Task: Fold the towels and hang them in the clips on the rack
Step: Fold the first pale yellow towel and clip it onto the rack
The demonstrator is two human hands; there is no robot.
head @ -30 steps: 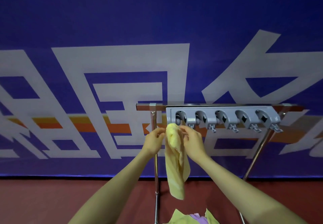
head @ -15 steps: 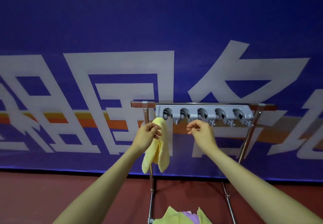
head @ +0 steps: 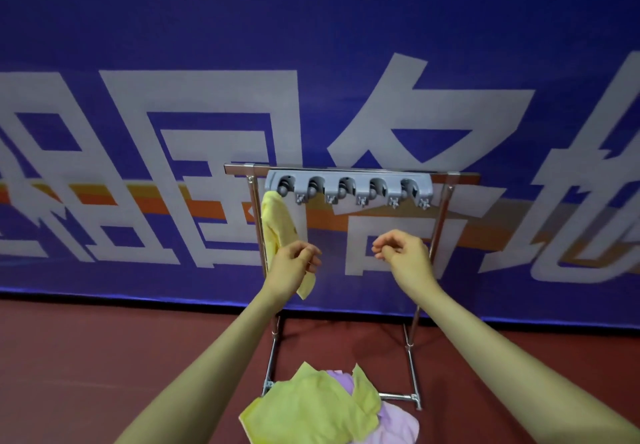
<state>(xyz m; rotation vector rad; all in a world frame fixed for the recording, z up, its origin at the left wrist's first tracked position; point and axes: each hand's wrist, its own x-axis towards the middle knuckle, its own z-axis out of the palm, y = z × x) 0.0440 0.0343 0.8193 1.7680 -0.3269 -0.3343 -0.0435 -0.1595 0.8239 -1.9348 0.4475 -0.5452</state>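
A folded yellow towel [head: 275,223] is seen hanging from the leftmost clip [head: 284,187] of the grey clip bar [head: 349,187], which is mounted on the top rail of a metal rack [head: 437,235]. The other four clips are seen holding nothing. The left hand [head: 292,265] is held in front of the towel's lower part, its fingers curled; whether the cloth is pinched or merely overlapped cannot be told. The right hand [head: 403,253] is raised beside it, well apart from the towel, with the fingers loosely curled and nothing grasped. At the foot of the rack, a heap of unfolded towels [head: 329,409], yellow-green and lilac, is seen lying. A blue banner [head: 311,45] with large white characters is stretched behind the rack, above a dark red floor [head: 104,357].
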